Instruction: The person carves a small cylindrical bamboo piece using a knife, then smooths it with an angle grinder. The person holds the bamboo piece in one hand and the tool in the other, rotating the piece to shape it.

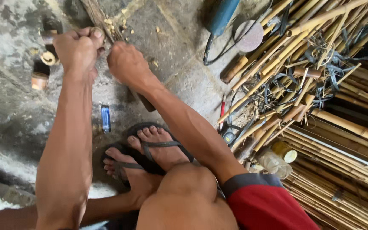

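Left hand is fisted around a bamboo pole, steadying it; right hand is clenched on a dark tool handle, angled against the pole.

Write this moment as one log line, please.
left hand: grips bamboo stick | right hand: fist beside it | floor: blue lighter

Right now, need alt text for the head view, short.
Seen from above, a seated person's left hand and right hand grip a rough wooden stick over a concrete floor. Their feet in dark sandals rest below, beside a small blue lighter. A heap of bamboo canes lies to the right.
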